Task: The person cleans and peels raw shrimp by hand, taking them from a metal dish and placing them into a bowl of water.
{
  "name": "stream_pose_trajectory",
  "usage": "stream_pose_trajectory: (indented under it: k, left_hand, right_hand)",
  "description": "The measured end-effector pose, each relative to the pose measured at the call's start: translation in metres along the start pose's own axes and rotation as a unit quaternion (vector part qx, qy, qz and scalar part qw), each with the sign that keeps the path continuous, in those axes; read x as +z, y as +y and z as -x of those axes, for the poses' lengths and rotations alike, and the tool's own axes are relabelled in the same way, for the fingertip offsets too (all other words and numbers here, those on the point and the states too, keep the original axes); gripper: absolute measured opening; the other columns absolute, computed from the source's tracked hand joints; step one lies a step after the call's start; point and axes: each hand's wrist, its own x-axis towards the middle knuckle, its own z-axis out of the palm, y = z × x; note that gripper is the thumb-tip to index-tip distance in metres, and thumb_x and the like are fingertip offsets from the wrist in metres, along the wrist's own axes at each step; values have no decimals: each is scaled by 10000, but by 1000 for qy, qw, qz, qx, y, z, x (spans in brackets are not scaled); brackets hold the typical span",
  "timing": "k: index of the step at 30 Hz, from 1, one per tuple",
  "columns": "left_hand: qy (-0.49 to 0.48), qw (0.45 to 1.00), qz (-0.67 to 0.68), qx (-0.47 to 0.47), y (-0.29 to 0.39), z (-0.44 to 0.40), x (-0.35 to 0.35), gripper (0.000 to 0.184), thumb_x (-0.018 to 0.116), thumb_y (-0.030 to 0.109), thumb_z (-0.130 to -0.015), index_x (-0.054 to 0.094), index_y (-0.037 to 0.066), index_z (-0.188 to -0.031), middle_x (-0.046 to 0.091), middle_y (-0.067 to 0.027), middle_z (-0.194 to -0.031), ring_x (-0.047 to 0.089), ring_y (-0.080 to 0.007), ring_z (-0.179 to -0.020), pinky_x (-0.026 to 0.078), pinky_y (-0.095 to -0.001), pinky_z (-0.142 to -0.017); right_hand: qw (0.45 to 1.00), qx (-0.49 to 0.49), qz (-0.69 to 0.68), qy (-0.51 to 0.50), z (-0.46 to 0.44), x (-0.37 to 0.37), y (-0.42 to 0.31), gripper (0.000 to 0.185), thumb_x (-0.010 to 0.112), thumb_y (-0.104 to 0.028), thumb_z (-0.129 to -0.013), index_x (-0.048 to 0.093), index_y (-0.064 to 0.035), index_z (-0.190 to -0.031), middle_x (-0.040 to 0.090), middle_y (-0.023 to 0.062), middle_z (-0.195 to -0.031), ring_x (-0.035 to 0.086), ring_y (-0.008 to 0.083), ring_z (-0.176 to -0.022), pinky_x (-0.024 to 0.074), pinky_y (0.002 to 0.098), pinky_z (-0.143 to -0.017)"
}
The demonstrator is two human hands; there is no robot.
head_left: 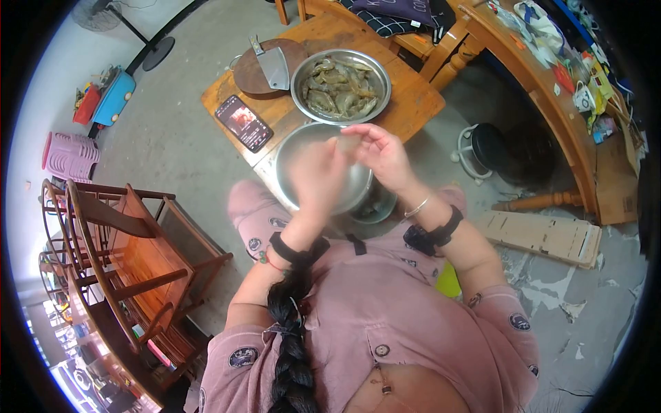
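Above the near metal bowl [286, 162], my right hand [387, 160] is closed in a pinch on a small greyish shrimp [349, 144]. My left hand [318, 173] comes up against the shrimp from the other side, but motion smears its fingers, so their grip is unclear. Both hands hide much of the near bowl's inside. Just beyond stands a second metal bowl [386, 77] full of raw, unpeeled shrimp [337, 86]. Under my right wrist, a glass-like container [377, 213] shows partly below the near bowl's edge.
A cleaver [274, 65] lies on a round chopping board [251, 79] at the wooden table's [420, 103] far left. A lit phone [244, 123] rests near the table's left edge. Right of the table are a black stool [485, 148] and flat cardboard [544, 237]; wooden chairs [148, 261] stand left.
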Motion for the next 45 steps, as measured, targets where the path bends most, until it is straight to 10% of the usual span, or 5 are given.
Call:
stream_pose_trajectory:
  k: [17, 45]
  left_hand:
    - [52, 994, -57, 74, 4, 3, 9, 147, 698, 30, -820, 709, 2, -964, 660, -101, -753, 622, -153, -588, 497, -258, -550]
    - [-56, 985, 132, -91, -4, 1, -3, 166, 620, 59, -914, 687, -70, -993, 599, -36, -710, 545, -61, -515, 400, -186, -426]
  right_hand:
    - [969, 165, -121, 135, 4, 5, -8, 159, 631, -86, -923, 606, 1, -1054, 618, 24, -830, 584, 98, -726, 488, 229, -661]
    - [936, -141, 318, -45, -2, -7, -38, 262, 661, 28, -778, 715, -15, -1031, 666, 71, -914, 607, 152, -841, 484, 255, -741]
